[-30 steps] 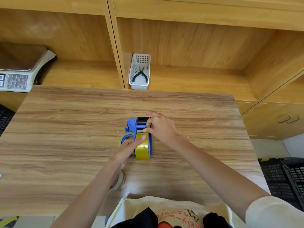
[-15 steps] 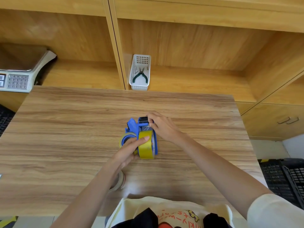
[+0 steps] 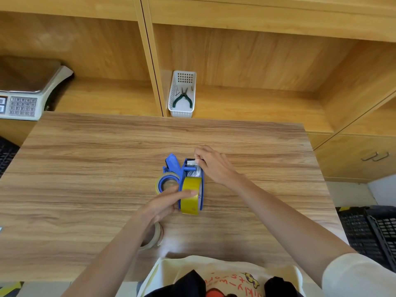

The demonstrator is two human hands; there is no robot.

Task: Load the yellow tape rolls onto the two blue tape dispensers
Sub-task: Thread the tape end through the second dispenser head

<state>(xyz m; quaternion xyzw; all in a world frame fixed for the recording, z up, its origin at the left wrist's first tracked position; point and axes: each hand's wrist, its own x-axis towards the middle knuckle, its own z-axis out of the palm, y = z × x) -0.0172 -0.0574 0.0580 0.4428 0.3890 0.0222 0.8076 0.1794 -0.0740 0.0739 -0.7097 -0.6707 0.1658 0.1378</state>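
Note:
Two blue tape dispensers stand side by side in the middle of the wooden table (image 3: 85,168). The right dispenser (image 3: 186,171) stands on edge and carries a yellow tape roll (image 3: 189,199). My left hand (image 3: 166,202) grips that roll from the left, thumb across its yellow face. My right hand (image 3: 214,166) pinches the loose tape end at the dispenser's toothed front. The left dispenser (image 3: 171,166) lies flat, with a tape roll (image 3: 166,183) around its hub.
A pale tape roll (image 3: 155,237) lies on the table under my left forearm. A white basket (image 3: 182,94) holding pliers sits on the shelf behind. A weighing scale (image 3: 25,91) stands at far left, black crates (image 3: 372,230) on the floor at right.
My right hand has moved from the middle of the dispenser to its front end, drawing the tape along. The dispenser has shifted slightly right. My left hand keeps hold of the roll.

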